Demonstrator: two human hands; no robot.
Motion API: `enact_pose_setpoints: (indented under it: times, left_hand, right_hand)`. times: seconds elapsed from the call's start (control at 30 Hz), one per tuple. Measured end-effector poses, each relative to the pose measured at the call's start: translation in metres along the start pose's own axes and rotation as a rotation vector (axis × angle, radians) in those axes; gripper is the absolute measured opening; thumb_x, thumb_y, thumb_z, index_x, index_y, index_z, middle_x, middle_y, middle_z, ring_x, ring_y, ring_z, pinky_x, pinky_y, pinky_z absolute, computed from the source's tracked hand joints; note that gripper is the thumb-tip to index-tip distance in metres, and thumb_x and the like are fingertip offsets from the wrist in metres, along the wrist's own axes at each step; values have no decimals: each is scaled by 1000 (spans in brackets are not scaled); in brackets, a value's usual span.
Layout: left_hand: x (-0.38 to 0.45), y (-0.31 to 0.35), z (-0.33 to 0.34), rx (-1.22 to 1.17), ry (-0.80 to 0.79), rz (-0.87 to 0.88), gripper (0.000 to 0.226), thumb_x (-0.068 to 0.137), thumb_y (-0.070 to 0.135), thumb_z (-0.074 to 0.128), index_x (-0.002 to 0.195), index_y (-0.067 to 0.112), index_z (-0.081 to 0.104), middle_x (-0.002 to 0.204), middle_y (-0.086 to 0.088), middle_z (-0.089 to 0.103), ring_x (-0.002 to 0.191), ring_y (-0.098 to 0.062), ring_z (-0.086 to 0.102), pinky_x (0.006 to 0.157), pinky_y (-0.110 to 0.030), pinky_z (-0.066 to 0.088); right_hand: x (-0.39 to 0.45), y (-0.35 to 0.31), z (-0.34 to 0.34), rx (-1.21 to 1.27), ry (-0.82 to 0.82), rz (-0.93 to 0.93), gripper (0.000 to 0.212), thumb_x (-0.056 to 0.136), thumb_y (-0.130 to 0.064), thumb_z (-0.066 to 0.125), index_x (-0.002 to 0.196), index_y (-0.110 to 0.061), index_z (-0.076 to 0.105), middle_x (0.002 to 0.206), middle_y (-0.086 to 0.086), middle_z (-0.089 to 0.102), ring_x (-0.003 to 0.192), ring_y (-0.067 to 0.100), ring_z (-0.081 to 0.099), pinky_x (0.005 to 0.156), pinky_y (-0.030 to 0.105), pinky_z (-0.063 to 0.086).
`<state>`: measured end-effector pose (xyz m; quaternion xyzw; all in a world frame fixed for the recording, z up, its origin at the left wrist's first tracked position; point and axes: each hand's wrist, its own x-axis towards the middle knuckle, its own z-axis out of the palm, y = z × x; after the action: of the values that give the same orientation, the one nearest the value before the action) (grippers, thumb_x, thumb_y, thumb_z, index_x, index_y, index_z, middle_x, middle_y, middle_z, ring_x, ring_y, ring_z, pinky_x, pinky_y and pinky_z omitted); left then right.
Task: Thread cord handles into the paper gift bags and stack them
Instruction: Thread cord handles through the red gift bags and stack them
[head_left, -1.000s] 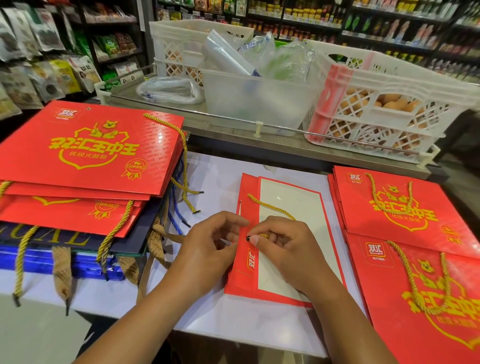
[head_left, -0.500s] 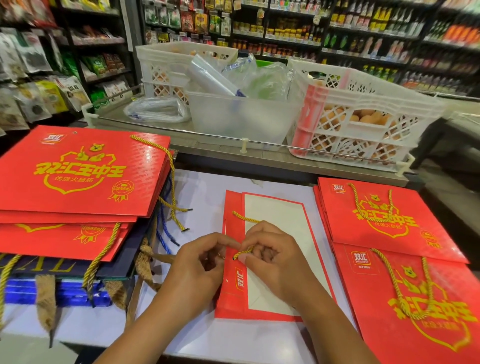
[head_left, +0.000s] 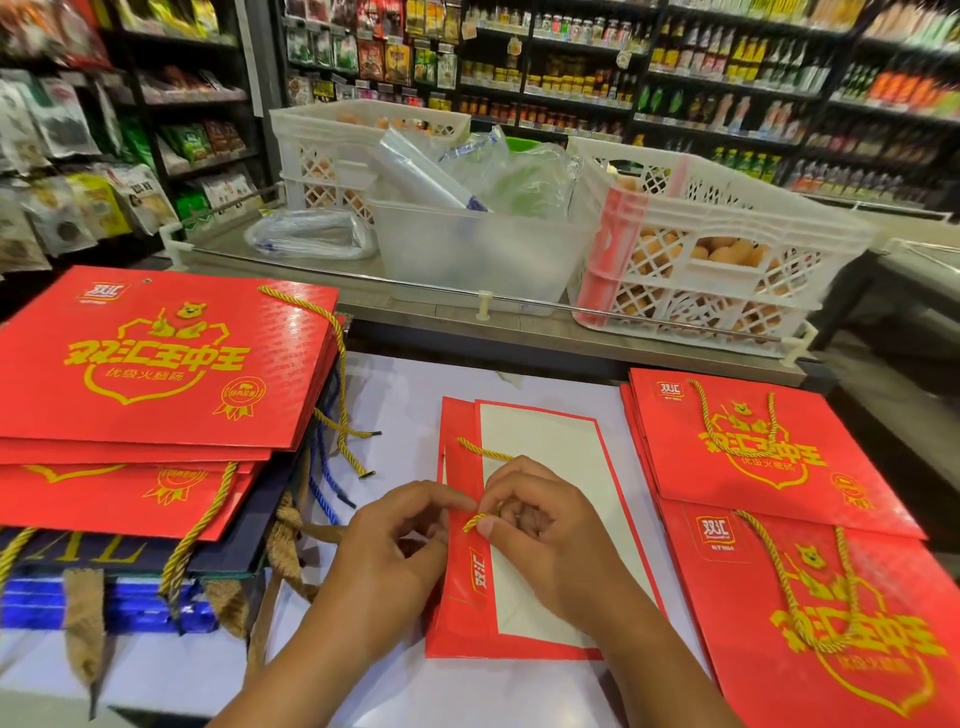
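While the flat red paper gift bag with its white inner panel (head_left: 540, 519) lies on the pale tabletop (head_left: 400, 410) directly in front of me, I pinch the twisted gold cord handle (head_left: 475, 521) near its end. My right hand (head_left: 545, 535) has thumb and forefinger clamped on the cord; my left hand (head_left: 395, 545) meets it from the left, its fingertips curled onto the cord tip and the bag's red edge strip. More of the cord shows just beyond my right hand, curving left across the red strip.

I judge the cord light, limp and slightly slick, with a ropy twist that gives my fingers purchase. It will buckle if pushed from far back, so I would hold it close to the tip. The bag seems stiff, glossy card, light, creasing easily; I would hold it at the reinforced top strip, beside the hole, which my fingers hide.

To the right, two finished red bags with gold print (head_left: 779, 519) lie flat and overlapping, cords looped on top. On the left sits a taller stack of red bags (head_left: 156, 364), cords dangling off its edges, resting on dark blue bags (head_left: 130, 561). Farther off, white lattice plastic crates (head_left: 717, 249) hold eggs.
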<state>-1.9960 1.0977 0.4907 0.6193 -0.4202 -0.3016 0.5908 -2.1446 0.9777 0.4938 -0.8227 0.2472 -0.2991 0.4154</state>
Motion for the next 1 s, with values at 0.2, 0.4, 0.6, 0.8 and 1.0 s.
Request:
enact_pose_setpoints:
  times: [0.2,0.4,0.6,0.8,1.0]
  left_hand:
    - [0,0,0,-14,29,-18,24,101,13,64,96,32,78,83,4,74,73,-14,67,64,-30,56]
    - [0,-2,1,-11,84,-25,21,94,4,70,94,24,76,80,-4,68,77,-27,65,72,-47,59]
    - [0,3,-4,-84,187,-43,32,95,-3,64,83,23,77,77,-6,71,68,-21,62,60,-35,48]
    - [-1,7,-10,-172,280,-26,33,86,-14,65,73,15,73,78,-13,70,67,-23,60,59,-33,46]
    - [-5,23,-8,-166,211,41,37,86,-18,62,69,14,71,69,-11,68,61,-19,59,52,-25,46]
  right_hand:
    - [0,0,1,13,13,34,10,95,-18,73,90,-26,71,93,-9,64,83,18,61,74,26,54]
    - [0,-5,4,-70,63,-7,20,94,-12,73,105,-29,70,101,-12,64,80,19,61,71,19,50]
    - [-25,-29,-14,-345,-40,-31,53,89,-45,72,137,-48,50,141,-32,41,136,0,42,113,26,38]
    - [-78,-25,-20,-693,-359,187,101,74,-92,54,150,-68,-8,157,-42,-26,149,-8,-27,126,38,-12]
    - [-112,-2,-21,-579,142,-50,91,76,-40,63,160,-43,27,165,-21,30,152,4,31,118,40,37]
